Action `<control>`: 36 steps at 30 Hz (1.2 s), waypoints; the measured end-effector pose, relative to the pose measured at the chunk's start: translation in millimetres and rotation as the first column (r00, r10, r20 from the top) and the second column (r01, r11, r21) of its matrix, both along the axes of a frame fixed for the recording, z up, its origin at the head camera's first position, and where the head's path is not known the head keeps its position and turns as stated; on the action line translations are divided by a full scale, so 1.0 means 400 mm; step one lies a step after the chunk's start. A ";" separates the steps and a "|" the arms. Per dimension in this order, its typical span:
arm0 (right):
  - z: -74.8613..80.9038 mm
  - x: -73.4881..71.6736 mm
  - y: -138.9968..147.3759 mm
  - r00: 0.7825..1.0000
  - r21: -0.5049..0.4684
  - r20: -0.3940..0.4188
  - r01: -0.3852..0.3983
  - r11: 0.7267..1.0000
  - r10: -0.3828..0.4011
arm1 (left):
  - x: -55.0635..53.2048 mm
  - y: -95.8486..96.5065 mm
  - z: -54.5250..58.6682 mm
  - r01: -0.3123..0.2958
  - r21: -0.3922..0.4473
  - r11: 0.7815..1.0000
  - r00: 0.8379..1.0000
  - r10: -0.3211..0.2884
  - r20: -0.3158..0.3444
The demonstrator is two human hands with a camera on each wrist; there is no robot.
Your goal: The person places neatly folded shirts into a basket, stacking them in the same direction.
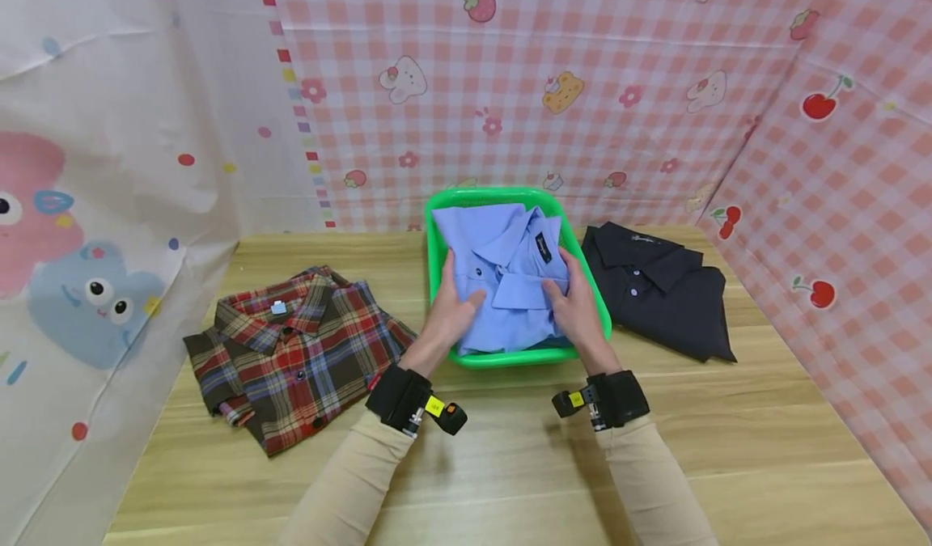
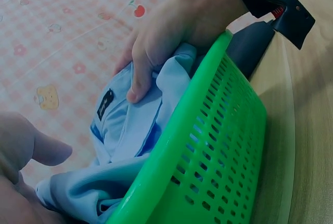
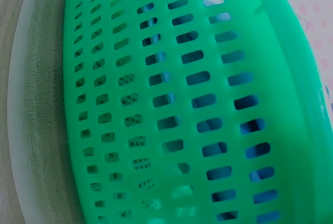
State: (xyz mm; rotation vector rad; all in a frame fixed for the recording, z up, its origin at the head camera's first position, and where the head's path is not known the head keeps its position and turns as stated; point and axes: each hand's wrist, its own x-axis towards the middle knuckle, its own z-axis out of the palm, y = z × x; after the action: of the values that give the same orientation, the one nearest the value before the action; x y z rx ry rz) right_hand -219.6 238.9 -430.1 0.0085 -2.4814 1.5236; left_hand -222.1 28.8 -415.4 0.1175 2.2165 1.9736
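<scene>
A light blue folded shirt (image 1: 502,319) with a dark collar label lies within the green plastic basket (image 1: 518,358), its collar toward the right. My left hand (image 1: 453,307) grips the shirt's left side, thumb on top and fingers down along the edge. On the opposite side my right hand (image 1: 577,307) holds the collar end, its thumb pressed on the cloth. The left wrist view shows the right hand (image 2: 166,31) over the collar and the left thumb (image 2: 49,148) close above the fabric. Only the basket's slotted wall (image 3: 171,94) fills most of the right wrist view; both hands are out of it.
To the left on the wooden table (image 1: 502,465) lies a folded plaid shirt (image 1: 306,360) in red, brown and blue. A folded black shirt (image 1: 655,295) lies right beside the basket. Behind stands a pink checked cloth wall (image 1: 510,61), and a white printed cloth (image 1: 109,166) hangs at left.
</scene>
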 end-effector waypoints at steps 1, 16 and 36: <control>0.001 -0.001 0.001 1.000 -0.002 0.004 -0.001 1.000 0.001 | 0.000 0.001 0.000 0.000 0.002 1.000 1.000 0.000 0.006; -0.003 -0.003 0.019 0.990 -0.067 0.126 0.076 0.995 -0.067 | 0.023 -0.011 0.009 0.000 0.014 1.000 1.000 0.000 0.004; -0.002 0.017 0.039 0.988 -0.092 0.078 0.142 0.986 -0.135 | 0.039 -0.035 0.013 0.063 0.061 0.996 0.998 -0.062 -0.015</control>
State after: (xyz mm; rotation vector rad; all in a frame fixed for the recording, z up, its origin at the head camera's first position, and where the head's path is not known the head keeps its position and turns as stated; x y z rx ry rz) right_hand -212.6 254.4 -430.7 -0.2345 -2.4016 1.6093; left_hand -206.3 14.9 -410.2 0.2053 2.1330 2.0137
